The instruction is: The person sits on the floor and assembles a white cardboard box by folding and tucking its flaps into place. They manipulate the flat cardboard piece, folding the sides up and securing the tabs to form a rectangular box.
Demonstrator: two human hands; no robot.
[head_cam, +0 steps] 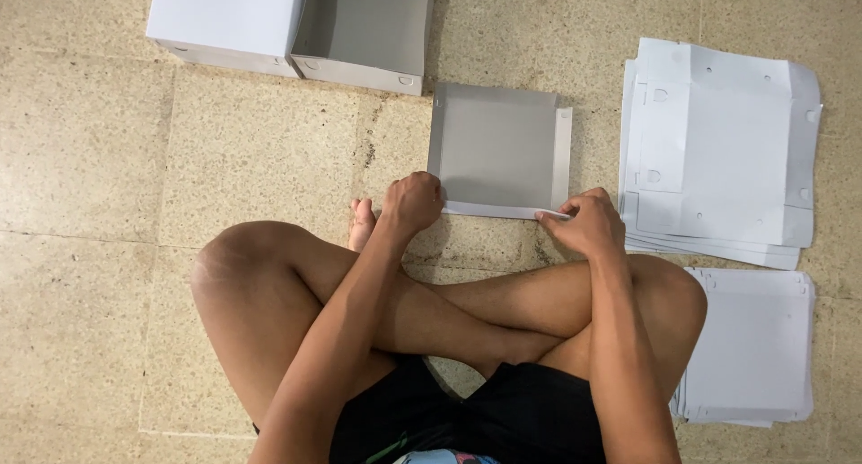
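A grey cardboard sheet [496, 147] with folded-up side flaps lies on the stone floor in front of my crossed legs. My left hand [412, 203] presses with closed fingers on its near left corner. My right hand [585, 221] pinches the near edge flap at the right corner. Both hands grip the same near edge of the sheet.
A finished open grey box [363, 35] and a white lid [224, 19] sit at the far left. A stack of flat white cardboard blanks [718, 154] lies to the right, with another stack [754, 347] beside my right knee.
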